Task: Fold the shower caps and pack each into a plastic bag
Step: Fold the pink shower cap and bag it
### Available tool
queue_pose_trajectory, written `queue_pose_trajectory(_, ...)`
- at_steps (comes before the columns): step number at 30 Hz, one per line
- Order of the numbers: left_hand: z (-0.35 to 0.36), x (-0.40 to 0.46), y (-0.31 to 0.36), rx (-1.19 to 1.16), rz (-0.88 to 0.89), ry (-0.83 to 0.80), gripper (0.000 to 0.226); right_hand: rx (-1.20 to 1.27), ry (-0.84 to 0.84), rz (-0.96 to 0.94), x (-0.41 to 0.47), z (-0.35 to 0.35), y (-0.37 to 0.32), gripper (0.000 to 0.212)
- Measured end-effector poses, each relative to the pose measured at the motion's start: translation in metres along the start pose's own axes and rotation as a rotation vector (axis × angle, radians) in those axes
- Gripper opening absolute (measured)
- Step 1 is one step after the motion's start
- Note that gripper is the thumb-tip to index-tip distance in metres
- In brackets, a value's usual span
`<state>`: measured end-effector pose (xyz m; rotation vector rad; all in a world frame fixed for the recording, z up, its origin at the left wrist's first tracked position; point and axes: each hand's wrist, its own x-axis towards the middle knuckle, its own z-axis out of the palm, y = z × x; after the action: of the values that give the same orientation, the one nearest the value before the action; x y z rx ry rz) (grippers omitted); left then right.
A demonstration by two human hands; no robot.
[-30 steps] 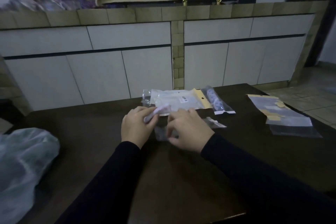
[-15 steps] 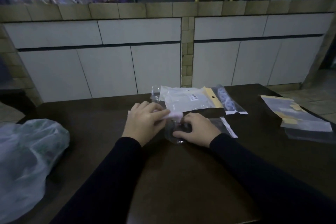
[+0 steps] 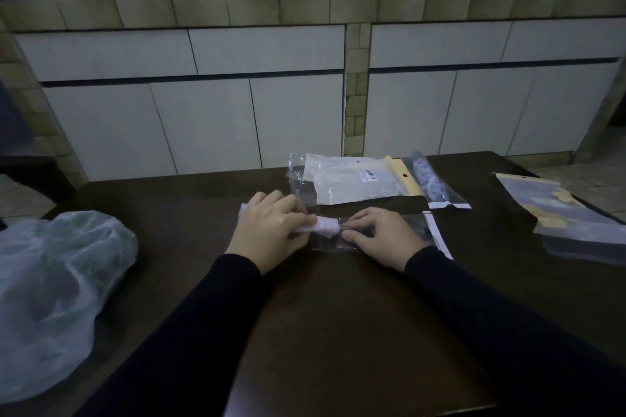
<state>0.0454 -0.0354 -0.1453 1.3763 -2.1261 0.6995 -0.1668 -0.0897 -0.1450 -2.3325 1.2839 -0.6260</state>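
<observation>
Mid-frame, the left hand (image 3: 271, 230) has its fingers curled around a rolled-up pale shower cap (image 3: 323, 226), whose tip pokes out at the mouth of a clear plastic bag (image 3: 389, 234) lying flat on the dark tabletop (image 3: 338, 332). The right hand (image 3: 381, 237) pinches the bag's opening. Just above them sit packed bags (image 3: 352, 179); more flat packets (image 3: 559, 217) are at right. A big crumpled bag (image 3: 57, 284) at lower left is cut off. It's dim, so the bag's edges are hard to make out.

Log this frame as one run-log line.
step: bagging | left hand: grips folded shower cap | right hand: holds clear bag on table | cap at bag mouth
</observation>
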Motion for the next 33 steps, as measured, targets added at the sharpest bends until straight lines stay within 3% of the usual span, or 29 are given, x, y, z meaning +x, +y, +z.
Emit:
queue_pose_trajectory(6, 0.003, 0.000, -0.002, -0.063, 0.001, -0.078, 0.017, 0.117, 0.041, -0.014, 0.001, -0.002, 0.003, 0.028)
queue_pose_trajectory(13, 0.010, 0.013, 0.011, -0.231, 0.055, -0.134, 0.021, 0.152, -0.062, -0.092, -0.001, -0.001, 0.000, 0.030)
queue_pose_trajectory(18, 0.000, 0.014, 0.015, -0.408, -0.134, -0.205, 0.033, 0.122, -0.088, -0.084, -0.003, -0.001, 0.003, 0.034)
queue_pose_trajectory(21, -0.014, 0.008, 0.009, -0.321, -0.184, -0.177, 0.028, 0.123, -0.094, -0.079, -0.004, 0.000, 0.004, 0.035)
queue_pose_trajectory(27, -0.026, -0.004, -0.010, -0.272, -0.552, -0.434, 0.025, 0.112, -0.057, -0.070, -0.004, 0.001, 0.004, 0.035)
queue_pose_trajectory(33, -0.005, 0.007, 0.018, -0.476, -0.529, -0.317, 0.011, 0.097, -0.033, -0.140, -0.006, 0.000, -0.001, 0.035)
